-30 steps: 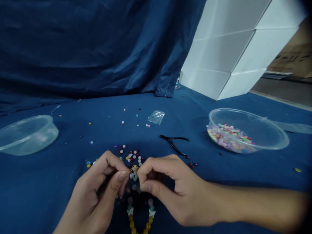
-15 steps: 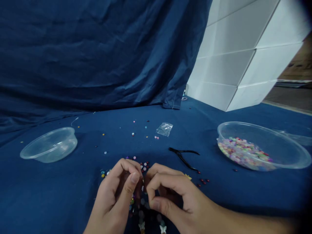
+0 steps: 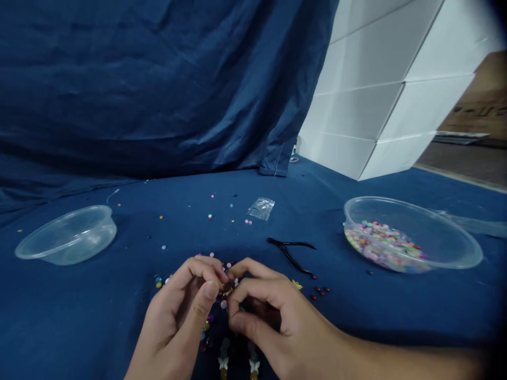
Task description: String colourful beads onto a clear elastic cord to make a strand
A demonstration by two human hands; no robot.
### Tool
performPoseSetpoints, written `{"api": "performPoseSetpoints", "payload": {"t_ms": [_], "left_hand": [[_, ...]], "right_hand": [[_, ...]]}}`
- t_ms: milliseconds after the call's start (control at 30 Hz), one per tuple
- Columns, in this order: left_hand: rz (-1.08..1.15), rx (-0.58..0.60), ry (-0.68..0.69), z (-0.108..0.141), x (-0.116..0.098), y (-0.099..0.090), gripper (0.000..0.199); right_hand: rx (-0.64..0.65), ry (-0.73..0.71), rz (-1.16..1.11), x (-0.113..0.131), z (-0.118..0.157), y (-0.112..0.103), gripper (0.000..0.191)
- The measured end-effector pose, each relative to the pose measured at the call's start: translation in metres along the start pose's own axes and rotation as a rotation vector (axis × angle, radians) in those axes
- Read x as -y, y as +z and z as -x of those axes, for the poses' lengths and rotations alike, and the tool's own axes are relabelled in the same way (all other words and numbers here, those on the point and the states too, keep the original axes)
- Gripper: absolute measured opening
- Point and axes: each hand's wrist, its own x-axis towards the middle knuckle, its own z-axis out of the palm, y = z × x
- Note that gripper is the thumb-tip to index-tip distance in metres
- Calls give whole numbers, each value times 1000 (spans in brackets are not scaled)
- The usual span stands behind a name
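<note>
My left hand (image 3: 176, 311) is closed, its thumb and fingertips pinched together at the end of a beaded strand. Close by on the right, my right hand (image 3: 265, 311) pinches the same strand, its fingers curled. A small gold-coloured bit (image 3: 227, 291) shows between the fingertips; its exact kind is too small to tell. Below the hands, two lengths of the beaded strand (image 3: 223, 364) run toward the bottom edge, each with dark round beads and a white butterfly bead (image 3: 254, 365). Loose coloured beads (image 3: 206, 325) lie under and around the hands, partly hidden by them.
Black pliers (image 3: 291, 255) lie with handles spread beyond my right hand, near dark red beads (image 3: 320, 290) and a yellow butterfly piece (image 3: 297, 285). A clear bowl of beads (image 3: 412, 232) stands right, another clear bowl (image 3: 67, 235) left. A small plastic bag (image 3: 262, 208) lies behind.
The view has turned slightly, so the table things sit further left. My fingertips have shifted a little, and a gold-coloured bit now shows between them.
</note>
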Motion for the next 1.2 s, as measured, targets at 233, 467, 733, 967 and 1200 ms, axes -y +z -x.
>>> {"api": "performPoseSetpoints", "payload": {"t_ms": [233,467,733,967,1200], "left_hand": [[-13,-89,26,-6,1,4,24],[-48,-21,-189,-8,9,5,45],[21,82,-141,-10,2,4,21],[98,6,-90,-12,2,5,10],[66,-13,-83,-7,4,0,13]], "right_hand": [[57,89,-62,-3,-1,5,13],[-16,122,-279,-5,-4,1,14],[-42,65,-310,-6,-4,-2,11],[13,24,-98,-8,-1,1,17],[35,8,-2,-4,1,1,16]]}}
